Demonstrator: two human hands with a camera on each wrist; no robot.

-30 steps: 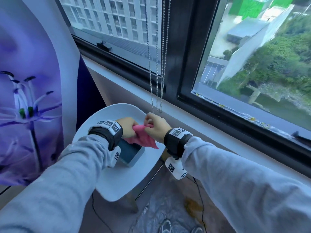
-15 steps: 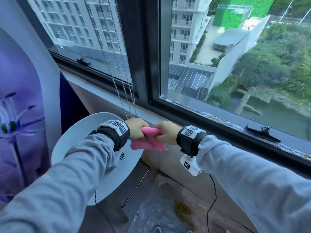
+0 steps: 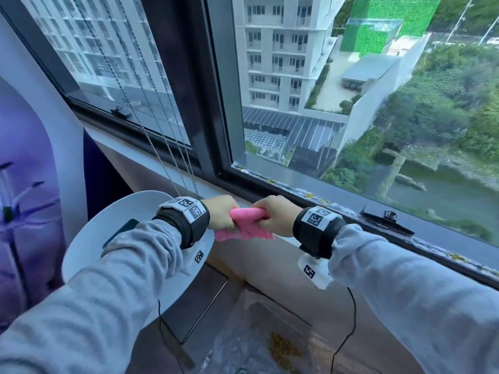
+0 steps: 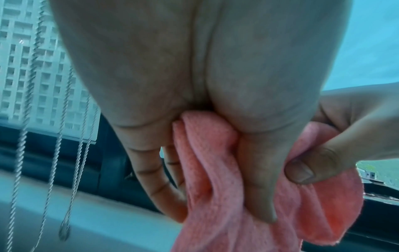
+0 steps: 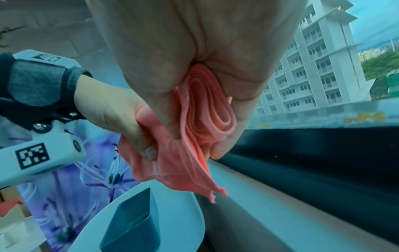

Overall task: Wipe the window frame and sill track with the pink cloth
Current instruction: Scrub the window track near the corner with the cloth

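Note:
The pink cloth (image 3: 247,221) is rolled and stretched between both hands just in front of the window ledge. My left hand (image 3: 220,215) grips its left end, fingers curled round the folds (image 4: 207,170). My right hand (image 3: 272,215) grips the right end, the layered roll (image 5: 205,109) showing inside the fist. A loose corner hangs below. The dark window frame (image 3: 216,103) rises behind the hands. The sill track (image 3: 310,194), with yellowish specks of dirt, runs to the right under the glass.
Bead chains (image 3: 167,125) of a blind hang just left of and behind my left hand. A round white table (image 3: 108,238) with a teal box (image 5: 131,226) stands below left. A black window latch (image 3: 386,214) sits on the track at right. A purple flower panel (image 3: 24,211) fills the left.
Both hands rose from above the white table toward the sill with the cloth. The cloth went from a loose bunch to a roll pulled taut between the two fists.

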